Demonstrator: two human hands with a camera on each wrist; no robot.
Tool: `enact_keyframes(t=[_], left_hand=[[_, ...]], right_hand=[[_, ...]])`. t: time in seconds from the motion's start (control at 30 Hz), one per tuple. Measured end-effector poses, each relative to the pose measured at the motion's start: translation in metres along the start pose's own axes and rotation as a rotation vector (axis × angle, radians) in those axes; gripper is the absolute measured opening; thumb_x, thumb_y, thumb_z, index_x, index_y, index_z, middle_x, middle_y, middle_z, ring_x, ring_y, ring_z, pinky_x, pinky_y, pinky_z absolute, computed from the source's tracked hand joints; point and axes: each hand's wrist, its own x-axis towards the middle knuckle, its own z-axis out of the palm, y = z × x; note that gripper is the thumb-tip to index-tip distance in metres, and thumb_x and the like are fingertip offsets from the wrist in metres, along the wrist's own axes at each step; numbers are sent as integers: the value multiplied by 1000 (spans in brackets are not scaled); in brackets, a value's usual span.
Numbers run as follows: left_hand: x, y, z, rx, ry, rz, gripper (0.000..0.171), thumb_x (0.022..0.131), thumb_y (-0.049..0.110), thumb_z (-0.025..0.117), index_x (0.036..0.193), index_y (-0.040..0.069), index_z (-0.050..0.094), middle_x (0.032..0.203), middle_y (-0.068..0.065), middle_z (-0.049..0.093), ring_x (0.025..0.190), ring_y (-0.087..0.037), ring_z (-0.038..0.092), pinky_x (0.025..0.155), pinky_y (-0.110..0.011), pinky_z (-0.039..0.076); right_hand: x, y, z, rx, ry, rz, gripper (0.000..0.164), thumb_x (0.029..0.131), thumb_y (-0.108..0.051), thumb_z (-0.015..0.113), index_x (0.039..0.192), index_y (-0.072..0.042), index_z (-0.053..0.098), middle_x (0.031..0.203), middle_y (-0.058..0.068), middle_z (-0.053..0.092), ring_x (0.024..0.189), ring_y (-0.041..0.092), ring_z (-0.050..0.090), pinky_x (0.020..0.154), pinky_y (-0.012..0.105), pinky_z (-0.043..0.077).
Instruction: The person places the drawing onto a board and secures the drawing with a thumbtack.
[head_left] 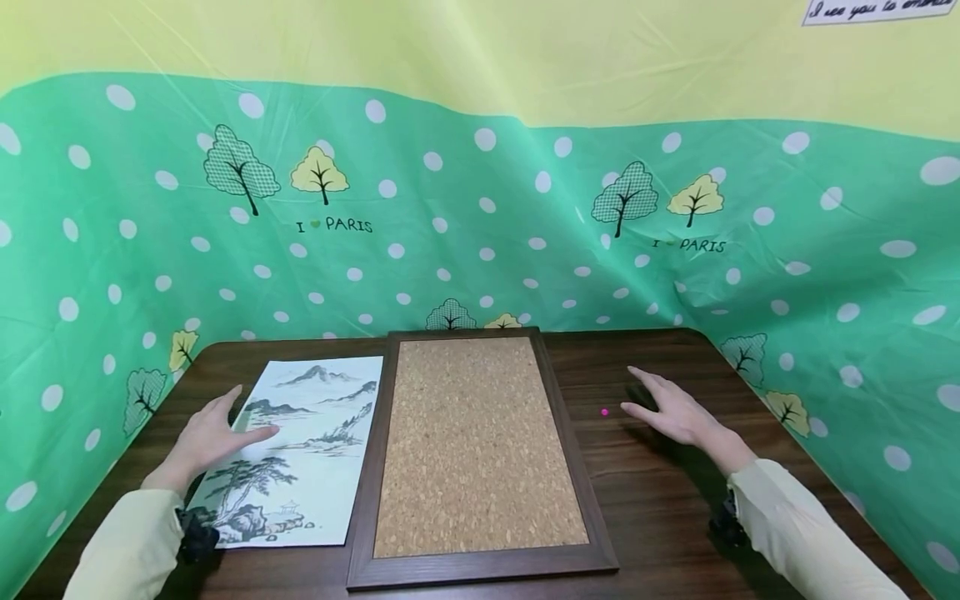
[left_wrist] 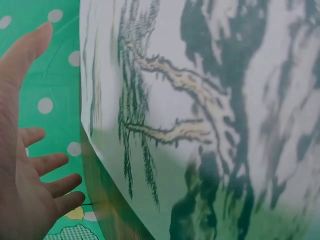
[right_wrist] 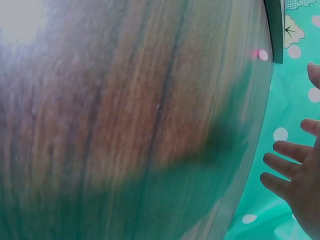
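A sheet of paper printed with an ink landscape of mountains and pines lies on the table's left part. My left hand is over its left edge, fingers spread and thumb reaching across the picture; it holds nothing. In the left wrist view the print fills most of the frame beside that hand. Right of the paper stands a cork board in a dark brown frame, lying flat. My right hand is over the bare wood to the right, fingers extended, holding nothing. Near its fingertips shows a small pink dot.
The dark wooden table has rounded far corners. Green and yellow printed cloth hangs closely behind it and along both sides. At the upper right a white strip with handwriting-style lettering is on the cloth.
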Motion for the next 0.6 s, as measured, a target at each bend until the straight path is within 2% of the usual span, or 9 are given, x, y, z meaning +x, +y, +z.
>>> enact_keyframes(t=[0.3, 0.6], left_hand=[[-3, -9, -6, -59, -43, -75, 108, 76, 58, 61, 136, -18, 13, 131, -44, 22, 116, -58, 24, 87, -67, 29], [-3, -16, -10, -102, -76, -170, 109, 74, 60, 61, 132, -22, 17, 126, -43, 31, 112, -55, 33, 85, -60, 36]], right_hand=[[1, -6, 1, 57, -3, 7, 70, 91, -45, 48, 138, 3, 30, 134, 32, 35, 120, 48, 33, 93, 61, 29], [6, -5, 9, 171, 35, -32, 54, 89, -23, 57, 131, 5, 39, 117, 28, 52, 105, 41, 50, 81, 53, 42]])
